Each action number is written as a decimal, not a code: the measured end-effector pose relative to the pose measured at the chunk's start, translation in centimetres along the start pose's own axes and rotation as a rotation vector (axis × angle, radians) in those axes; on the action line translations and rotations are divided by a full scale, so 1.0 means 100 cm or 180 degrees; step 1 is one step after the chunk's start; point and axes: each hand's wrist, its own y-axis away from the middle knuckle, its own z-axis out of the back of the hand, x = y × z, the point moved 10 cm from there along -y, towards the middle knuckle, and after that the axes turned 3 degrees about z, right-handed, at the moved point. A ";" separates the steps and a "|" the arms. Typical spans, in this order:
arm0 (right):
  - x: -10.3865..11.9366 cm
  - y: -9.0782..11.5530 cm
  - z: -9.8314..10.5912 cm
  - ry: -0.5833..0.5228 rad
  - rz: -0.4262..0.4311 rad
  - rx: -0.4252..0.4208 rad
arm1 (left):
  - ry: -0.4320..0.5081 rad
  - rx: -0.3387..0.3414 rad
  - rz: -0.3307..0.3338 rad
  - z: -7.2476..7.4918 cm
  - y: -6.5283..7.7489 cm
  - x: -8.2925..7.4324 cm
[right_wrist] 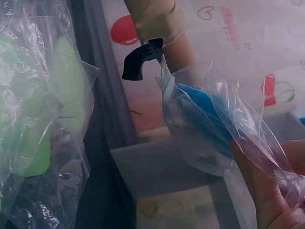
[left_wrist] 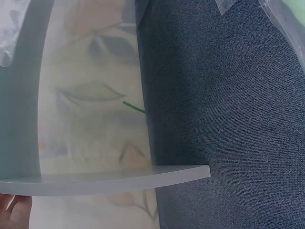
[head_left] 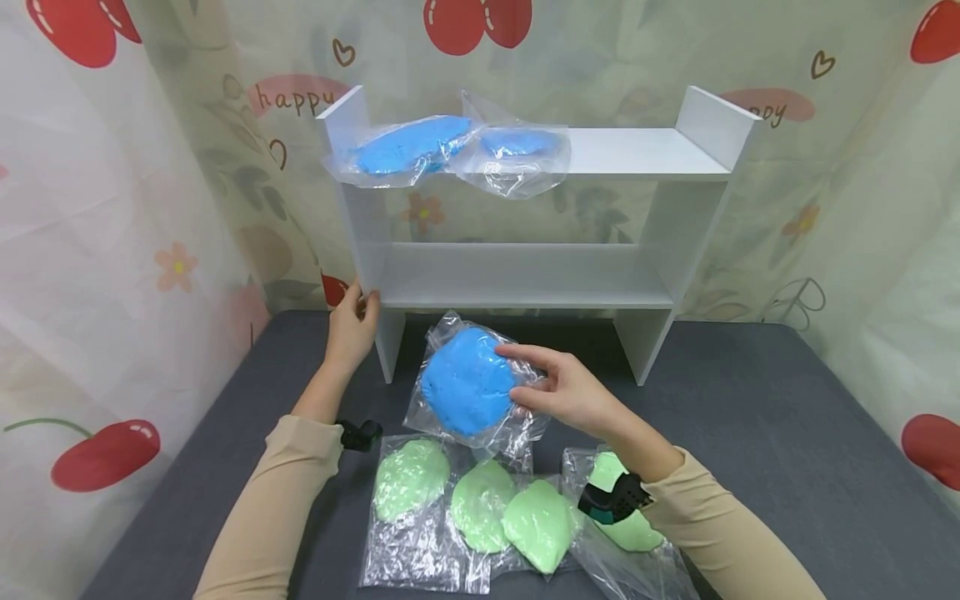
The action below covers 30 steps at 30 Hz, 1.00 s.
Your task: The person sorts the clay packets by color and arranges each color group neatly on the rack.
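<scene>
My right hand (head_left: 566,387) grips a clear plastic bag with a flat, round blue piece (head_left: 467,382) inside, thumb and fingers at its right edge. The bag is held up in front of the shelf's lower opening. In the right wrist view the blue piece (right_wrist: 205,112) appears nearly edge-on through the crinkled plastic. At the left side panel of the white shelf (head_left: 510,275), my left hand (head_left: 354,329) touches the outer face near the middle board. Its fingertips (left_wrist: 20,210) show against that panel in the left wrist view.
Two bagged blue pieces, one on the left (head_left: 412,146) and one beside it (head_left: 519,142), lie on the top board, overhanging its front edge. Several bagged green pieces (head_left: 538,523) lie on the dark tabletop (head_left: 780,450) in front. A printed curtain (head_left: 862,167) surrounds the table.
</scene>
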 end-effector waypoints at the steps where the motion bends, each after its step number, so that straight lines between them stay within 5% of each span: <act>1: 0.002 0.001 0.001 -0.0017 0.0015 -0.0007 | -0.0004 0.0000 -0.0001 0.000 0.000 0.000; 30: 0.063 0.024 0.035 0.0099 0.0622 -0.0329 | -0.0003 -0.0078 -0.0011 0.002 -0.002 -0.001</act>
